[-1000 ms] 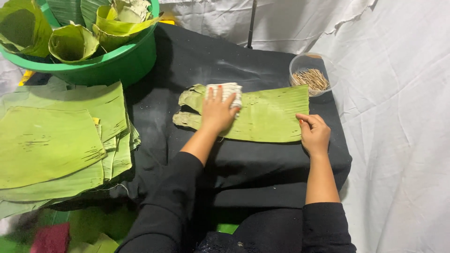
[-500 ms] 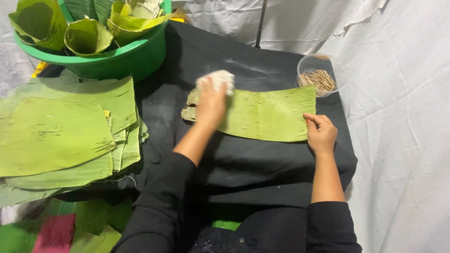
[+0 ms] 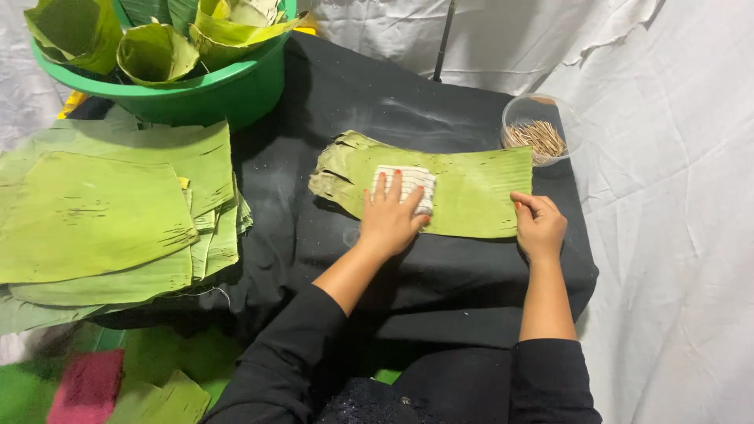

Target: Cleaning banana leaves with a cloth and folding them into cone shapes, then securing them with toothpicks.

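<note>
A long green banana leaf piece (image 3: pixel 471 192) lies flat on the black cloth (image 3: pixel 330 110) in front of me. My left hand (image 3: pixel 389 216) presses a small white striped cloth (image 3: pixel 408 179) onto the leaf near its middle, fingers spread over it. My right hand (image 3: pixel 538 224) pinches the leaf's near right corner and holds it down.
A stack of cut banana leaves (image 3: pixel 102 212) lies at the left. A green plastic basin (image 3: pixel 212 90) with folded leaf cups stands at the back left. A clear round container of wooden picks (image 3: pixel 534 133) sits at the back right. White sheeting surrounds the work surface.
My left hand has slid the white cloth from the leaf's left end toward its middle. My right hand has stayed on the right corner.
</note>
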